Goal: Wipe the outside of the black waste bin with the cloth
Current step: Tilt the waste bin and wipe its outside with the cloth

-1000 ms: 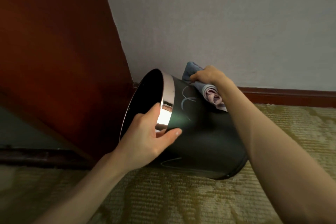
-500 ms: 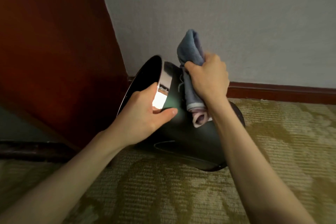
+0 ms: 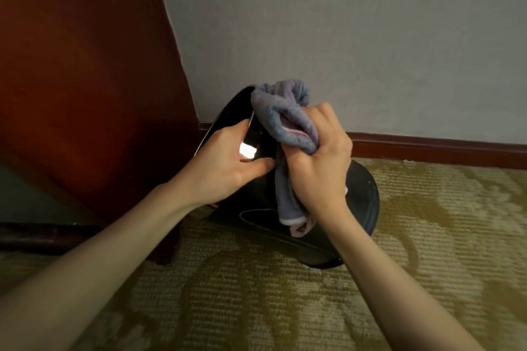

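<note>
The black waste bin (image 3: pixel 362 196) lies tilted on the carpet, its open mouth facing up and left, its base low at the right. My left hand (image 3: pixel 225 162) grips the shiny rim at the mouth, thumb over the edge. My right hand (image 3: pixel 319 162) is closed around a bunched blue-grey cloth (image 3: pixel 285 120) with a pink-white hem. The cloth is pressed against the upper side of the bin just right of the rim. One end bulges above my fist, the other hangs down over the bin's side. My hands hide much of the bin's upper wall.
A dark red wooden panel (image 3: pixel 85 80) stands close on the left, touching or nearly touching the bin's mouth. A pale wall (image 3: pixel 342 37) with a reddish skirting board (image 3: pixel 442 148) runs behind. Patterned olive carpet (image 3: pixel 285 293) covers the floor in front and to the right.
My right hand has drawn the cloth from the far side of the bin toward me and up near the rim, bunching it. The bin's base has swung more toward the right.
</note>
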